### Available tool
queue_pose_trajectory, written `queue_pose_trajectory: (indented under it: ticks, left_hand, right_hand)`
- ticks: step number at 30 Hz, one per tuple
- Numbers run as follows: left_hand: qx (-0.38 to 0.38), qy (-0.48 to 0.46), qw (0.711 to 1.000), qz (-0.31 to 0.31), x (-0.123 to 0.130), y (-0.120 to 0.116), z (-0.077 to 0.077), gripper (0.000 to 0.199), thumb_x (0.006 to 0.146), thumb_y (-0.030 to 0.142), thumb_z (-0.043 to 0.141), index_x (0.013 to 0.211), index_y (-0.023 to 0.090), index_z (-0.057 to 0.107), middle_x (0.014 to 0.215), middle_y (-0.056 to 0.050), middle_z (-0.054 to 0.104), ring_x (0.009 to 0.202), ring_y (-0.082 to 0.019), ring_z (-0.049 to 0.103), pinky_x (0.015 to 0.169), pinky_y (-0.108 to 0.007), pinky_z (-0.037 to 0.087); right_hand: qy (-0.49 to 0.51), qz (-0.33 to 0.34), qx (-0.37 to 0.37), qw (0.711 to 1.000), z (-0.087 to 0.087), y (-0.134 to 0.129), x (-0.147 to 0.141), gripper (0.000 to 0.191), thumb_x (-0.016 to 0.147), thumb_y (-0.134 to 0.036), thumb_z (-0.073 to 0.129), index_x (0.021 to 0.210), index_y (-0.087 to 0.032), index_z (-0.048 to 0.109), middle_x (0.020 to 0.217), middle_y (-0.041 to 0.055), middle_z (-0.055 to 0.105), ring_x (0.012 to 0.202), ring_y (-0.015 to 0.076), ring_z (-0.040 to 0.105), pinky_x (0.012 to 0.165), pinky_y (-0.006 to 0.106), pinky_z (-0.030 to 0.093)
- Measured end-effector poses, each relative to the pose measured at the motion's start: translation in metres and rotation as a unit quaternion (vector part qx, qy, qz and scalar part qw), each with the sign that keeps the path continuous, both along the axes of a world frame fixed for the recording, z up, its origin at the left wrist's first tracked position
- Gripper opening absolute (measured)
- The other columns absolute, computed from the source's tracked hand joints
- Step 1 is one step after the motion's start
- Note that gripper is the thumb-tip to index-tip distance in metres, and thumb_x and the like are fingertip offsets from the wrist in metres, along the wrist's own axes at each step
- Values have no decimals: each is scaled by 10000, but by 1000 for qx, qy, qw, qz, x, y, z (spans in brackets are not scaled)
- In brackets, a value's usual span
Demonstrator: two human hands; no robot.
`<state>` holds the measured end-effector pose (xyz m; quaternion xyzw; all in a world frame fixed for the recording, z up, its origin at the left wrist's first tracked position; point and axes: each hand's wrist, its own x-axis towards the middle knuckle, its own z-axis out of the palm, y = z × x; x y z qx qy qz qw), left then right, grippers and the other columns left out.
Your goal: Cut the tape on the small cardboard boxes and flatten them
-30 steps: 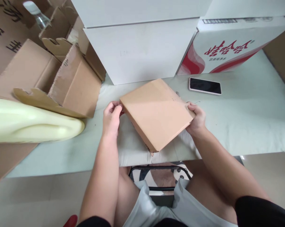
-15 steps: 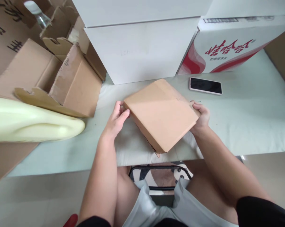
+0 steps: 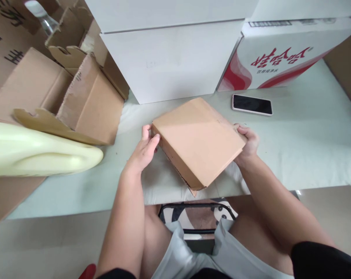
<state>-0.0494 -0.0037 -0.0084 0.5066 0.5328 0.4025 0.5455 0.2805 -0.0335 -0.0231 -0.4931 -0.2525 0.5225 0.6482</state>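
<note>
A brown cardboard box (image 3: 198, 139) is held tilted over the pale green table cover (image 3: 303, 155), one corner pointing toward me. My left hand (image 3: 144, 149) grips its left corner, the thumb on the near side and a finger at the far side. At the opposite corner, my right hand (image 3: 248, 143) is closed around the edge, with some fingers hidden beneath. Along the lower left edge the cardboard looks ragged, and a small torn flap sticks out at the near corner. The underside of the box is out of sight.
White cartons (image 3: 172, 62) are stacked behind the box, beside a red-and-white carton (image 3: 280, 58). A phone (image 3: 252, 105) lies in front of it. Open cardboard boxes (image 3: 88, 100), a clear bottle (image 3: 47, 21) and a pale yellow-green rounded object (image 3: 47, 151) occupy the left side.
The box has tipped slightly, so more of its near left side shows. Both hands keep their hold at nearly the same places, and the view has shifted a little.
</note>
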Motion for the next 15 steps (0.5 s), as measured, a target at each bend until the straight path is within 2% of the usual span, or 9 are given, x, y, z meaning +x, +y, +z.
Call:
queue_pose_trajectory:
  ticks: [3, 8, 11, 15]
  left_hand:
    - [21, -13, 999, 22, 6, 1, -3, 582, 785, 666, 834, 1144, 281, 587, 921, -53, 681, 802, -225, 651, 642, -306, 487]
    - [69, -85, 989, 98, 14, 4, -2, 777, 672, 785, 856, 1159, 280, 523, 1026, -71, 699, 974, -280, 731, 804, -378, 578]
    - [104, -112, 976, 156, 14, 8, 0, 760, 687, 714, 865, 1173, 298, 455, 998, -38, 675, 964, -270, 739, 758, -348, 561]
    - [110, -119, 955, 247, 18, 10, 8, 663, 721, 475, 835, 1182, 304, 390, 988, -7, 648, 860, -204, 703, 693, -299, 515]
  right_hand:
    - [5, -16, -16, 1000, 4, 0, -6, 316, 674, -452, 701, 643, -246, 462, 606, -20, 438, 535, 145, 429, 531, 315, 395]
    - [-6, -10, -20, 1000, 14, -4, -22, 310, 634, -443, 730, 604, -242, 497, 567, -35, 428, 501, 122, 383, 481, 276, 310]
    - [-19, 53, -23, 998, 19, -8, -30, 328, 643, -510, 776, 657, -235, 596, 584, -29, 501, 521, 139, 461, 492, 285, 347]
    - [-53, 148, 22, 987, 17, -13, -29, 523, 712, -746, 750, 835, -239, 716, 682, 17, 647, 694, 245, 648, 595, 347, 483]
